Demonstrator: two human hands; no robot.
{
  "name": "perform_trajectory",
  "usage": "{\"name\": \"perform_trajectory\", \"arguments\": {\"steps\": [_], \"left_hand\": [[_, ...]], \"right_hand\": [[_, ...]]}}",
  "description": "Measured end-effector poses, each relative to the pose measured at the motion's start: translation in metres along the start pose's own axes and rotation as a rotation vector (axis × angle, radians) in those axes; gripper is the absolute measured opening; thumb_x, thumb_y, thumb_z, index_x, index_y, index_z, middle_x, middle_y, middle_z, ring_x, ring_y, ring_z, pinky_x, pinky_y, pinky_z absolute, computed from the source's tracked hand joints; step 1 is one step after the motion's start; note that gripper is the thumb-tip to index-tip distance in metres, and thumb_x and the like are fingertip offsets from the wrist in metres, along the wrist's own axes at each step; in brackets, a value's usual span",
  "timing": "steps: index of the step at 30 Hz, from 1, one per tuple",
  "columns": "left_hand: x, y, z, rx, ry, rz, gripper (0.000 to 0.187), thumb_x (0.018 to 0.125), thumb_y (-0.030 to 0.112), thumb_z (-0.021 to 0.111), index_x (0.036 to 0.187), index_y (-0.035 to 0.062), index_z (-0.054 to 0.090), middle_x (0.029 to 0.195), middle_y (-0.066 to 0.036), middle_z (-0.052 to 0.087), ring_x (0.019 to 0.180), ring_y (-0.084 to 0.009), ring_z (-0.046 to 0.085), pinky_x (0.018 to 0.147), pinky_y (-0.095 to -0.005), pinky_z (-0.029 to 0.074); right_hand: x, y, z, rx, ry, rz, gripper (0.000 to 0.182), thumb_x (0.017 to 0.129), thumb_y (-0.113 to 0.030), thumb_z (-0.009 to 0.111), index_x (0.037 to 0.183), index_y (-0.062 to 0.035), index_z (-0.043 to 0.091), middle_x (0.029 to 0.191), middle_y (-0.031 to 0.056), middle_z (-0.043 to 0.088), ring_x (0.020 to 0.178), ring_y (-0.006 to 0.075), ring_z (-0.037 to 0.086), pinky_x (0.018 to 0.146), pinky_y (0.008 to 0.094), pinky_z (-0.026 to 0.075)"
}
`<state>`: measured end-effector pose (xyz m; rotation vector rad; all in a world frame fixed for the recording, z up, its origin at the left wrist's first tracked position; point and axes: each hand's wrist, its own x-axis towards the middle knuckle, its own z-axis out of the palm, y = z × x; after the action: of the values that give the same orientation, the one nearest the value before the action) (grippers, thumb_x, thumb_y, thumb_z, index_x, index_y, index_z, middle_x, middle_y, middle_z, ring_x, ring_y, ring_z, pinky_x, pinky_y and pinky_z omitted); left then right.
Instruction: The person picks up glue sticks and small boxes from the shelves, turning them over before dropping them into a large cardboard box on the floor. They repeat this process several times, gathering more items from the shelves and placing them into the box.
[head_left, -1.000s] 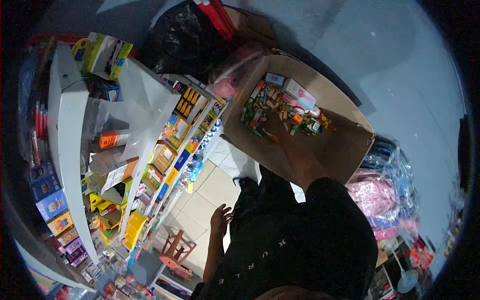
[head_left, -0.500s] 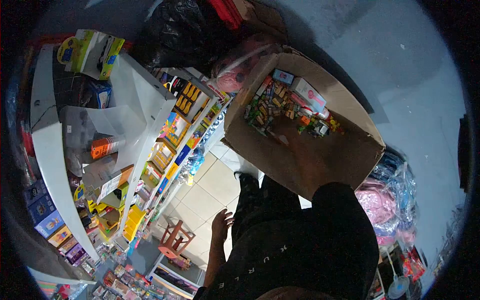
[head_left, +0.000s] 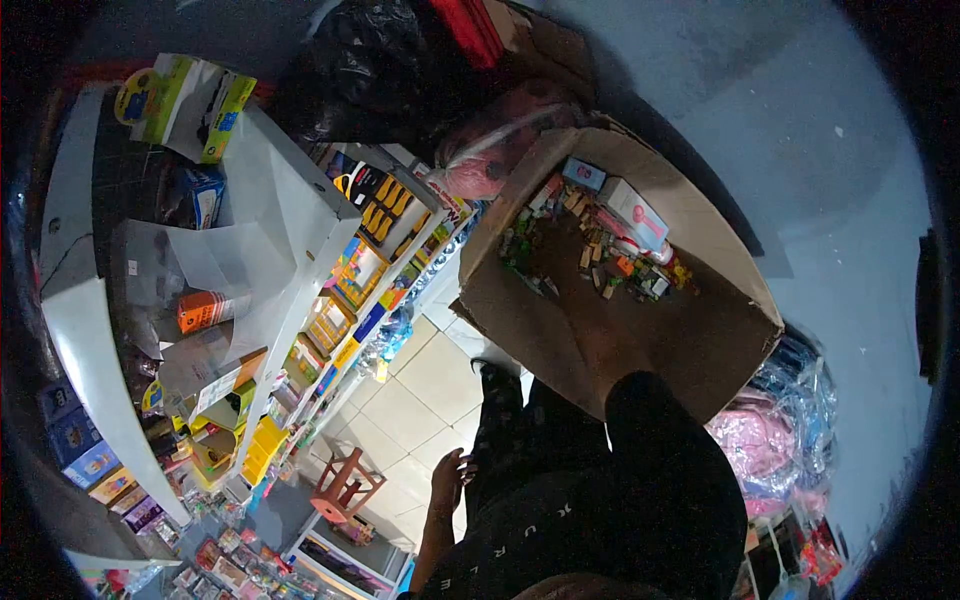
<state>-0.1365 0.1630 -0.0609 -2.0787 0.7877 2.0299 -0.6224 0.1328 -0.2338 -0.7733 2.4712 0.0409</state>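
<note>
A large cardboard box (head_left: 700,370) stands open in front of me. Inside it, at the far end, lies a pile of small packets and little boxes (head_left: 592,252), with a white carton (head_left: 635,212) and a small blue box (head_left: 584,173) among them. My right arm reaches down into the carton, and my right hand (head_left: 562,262) is dim and blurred against the pile, its fingers hard to make out. Beside my thigh hangs my left hand (head_left: 455,474), empty, fingers loosely bent and a little apart.
Shelves of packaged goods (head_left: 345,310) run along the left. A brown stool (head_left: 347,487) stands on the tiles (head_left: 410,400). Behind the box lie a black plastic bag (head_left: 370,70) and a pink wrapped bundle (head_left: 490,150). Plastic-wrapped pink goods (head_left: 755,445) sit at right.
My right hand has shifted among the small packets, and a dark gap shows where several lay. The view has moved slightly, and my left fingers have curled a little.
</note>
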Motion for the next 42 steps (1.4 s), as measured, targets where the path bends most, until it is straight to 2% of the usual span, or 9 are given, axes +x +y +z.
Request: {"name": "perform_trajectory", "arguments": {"steps": [2,7,13,21,24,26,33,37,42], "left_hand": [[-0.001,-0.002,0.002,0.004,0.011,-0.004,0.044,0.097,0.033,0.052,0.128,0.0022,0.048,0.105,-0.013,0.064,0.079,-0.0199,0.065,0.065,-0.0302,0.05],[0.002,0.005,0.012,0.083,0.037,-0.011,0.045,0.096,0.032,0.052,0.128,0.001,0.048,0.107,-0.013,0.064,0.081,-0.0197,0.065,0.066,-0.0299,0.05],[-0.006,0.005,0.01,0.024,0.021,0.032,0.046,0.095,0.032,0.055,0.128,0.0004,0.048,0.105,-0.012,0.065,0.079,-0.0182,0.064,0.066,-0.0286,0.05],[-0.002,-0.004,-0.001,0.079,0.014,0.03,0.047,0.094,0.034,0.056,0.128,0.003,0.048,0.11,-0.014,0.063,0.084,-0.0213,0.065,0.069,-0.031,0.052],[-0.003,-0.003,-0.001,0.052,0.001,0.045,0.045,0.094,0.033,0.056,0.127,0.0021,0.049,0.107,-0.013,0.064,0.081,-0.0199,0.065,0.067,-0.0294,0.051],[-0.004,0.005,0.006,0.039,0.007,0.059,0.044,0.095,0.031,0.056,0.126,0.0005,0.05,0.102,-0.011,0.064,0.077,-0.0175,0.064,0.064,-0.0268,0.049],[0.016,0.033,0.009,0.069,-0.113,0.161,0.04,0.097,0.027,0.05,0.128,0.0024,0.049,0.107,-0.014,0.065,0.08,-0.0182,0.065,0.066,-0.0283,0.05],[0.019,0.08,0.033,-0.016,-0.323,0.309,0.043,0.099,0.028,0.045,0.133,0.0024,0.042,0.117,-0.017,0.06,0.092,-0.0263,0.065,0.078,-0.0344,0.053],[-0.005,0.161,0.076,-0.133,-0.638,0.333,0.062,0.095,0.044,0.051,0.14,0.0063,0.034,0.132,-0.018,0.048,0.109,-0.0333,0.057,0.094,-0.0461,0.048]], "right_hand": [[0.006,0.002,0.004,0.008,-0.09,-0.031,0.087,0.072,-0.053,0.072,0.142,-0.0149,0.038,0.143,0.0254,0.032,0.126,0.0425,0.039,0.097,0.0636,0.032],[0.002,-0.01,0.051,-0.054,0.275,0.066,0.079,0.076,-0.049,0.067,0.138,-0.0108,0.038,0.129,0.0232,0.045,0.119,0.0481,0.043,0.089,0.0673,0.037],[-0.009,-0.021,0.029,0.023,0.058,-0.022,0.06,0.082,-0.04,0.061,0.13,-0.0084,0.045,0.127,0.0251,0.05,0.115,0.0504,0.046,0.08,0.0656,0.045],[-0.008,0.018,0.049,0.238,0.039,-0.201,0.052,0.078,-0.033,0.068,0.119,-0.0038,0.056,0.109,0.0236,0.061,0.096,0.0397,0.062,0.088,0.0525,0.048],[-0.031,0.024,-0.007,0.265,-0.149,-0.168,0.044,0.079,-0.03,0.068,0.113,-0.0029,0.061,0.103,0.0229,0.063,0.092,0.0364,0.063,0.087,0.0471,0.049],[-0.075,0.027,-0.071,0.617,-0.147,-0.117,0.052,0.081,-0.036,0.068,0.119,-0.0019,0.058,0.101,0.0226,0.063,0.091,0.0349,0.062,0.086,0.0459,0.049],[-0.076,0.069,-0.028,0.888,-0.214,0.124,0.078,0.08,-0.045,0.072,0.134,0.0015,0.042,0.117,0.0226,0.059,0.101,0.0336,0.06,0.085,0.0435,0.05],[-0.089,0.066,-0.007,0.878,0.212,-0.032,0.074,0.077,-0.034,0.076,0.135,-0.0001,0.043,0.123,0.0204,0.057,0.102,0.0288,0.061,0.085,0.0404,0.05],[-0.181,-0.004,-0.132,0.92,0.049,-0.218,0.079,0.069,-0.038,0.078,0.135,-0.0062,0.048,0.135,0.0238,0.049,0.121,0.0338,0.051,0.103,0.042,0.041]]}}
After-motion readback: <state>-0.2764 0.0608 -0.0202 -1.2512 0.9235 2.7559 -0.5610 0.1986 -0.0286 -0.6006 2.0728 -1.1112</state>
